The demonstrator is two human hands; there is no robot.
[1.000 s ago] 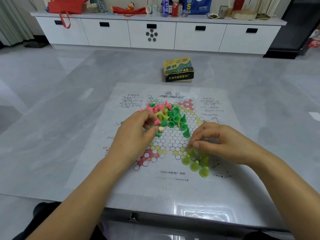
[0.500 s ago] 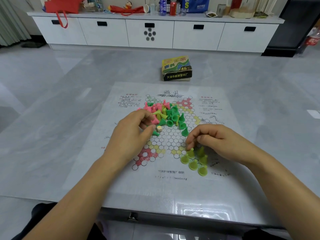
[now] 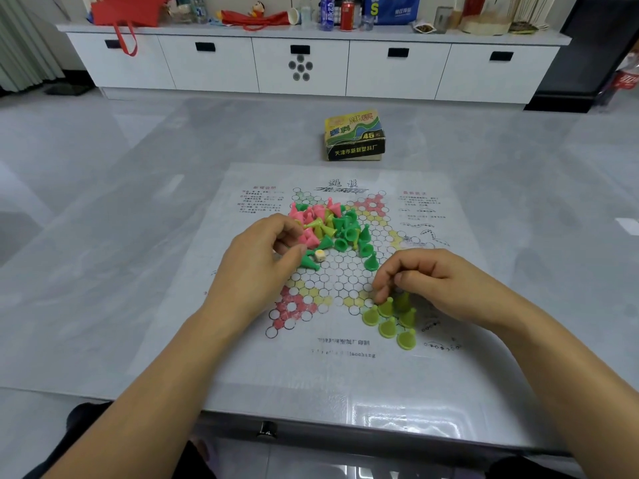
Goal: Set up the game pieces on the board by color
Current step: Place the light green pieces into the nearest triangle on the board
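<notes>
White drawer cabinet (image 3: pixel 397 70) backs the room. Your glossy grey table (image 3: pixel 103 271) bears the paper hexagon-grid board (image 3: pixel 345 375). Mixed plastic cone pieces (image 3: pixel 340 226) heap mid-board. Your left hand (image 3: pixel 257 264) curls beside them; your right hand (image 3: pixel 439 285) curls onto the yellow-green cones (image 3: pixel 388 329) at the board's near right point. Whether either hand pinches a piece cannot be told.

A home living room; long white sideboard (image 3: pixel 397 70) under bottles (image 3: pixel 326 12), a soda can (image 3: pixel 346 16) and a red bag (image 3: pixel 128 8)

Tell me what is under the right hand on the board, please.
Under the right hand stand yellow-green pieces, on the near right corner of the board; one is in shadow. The palm covers the cells behind them, so anything there cannot be seen.
</notes>
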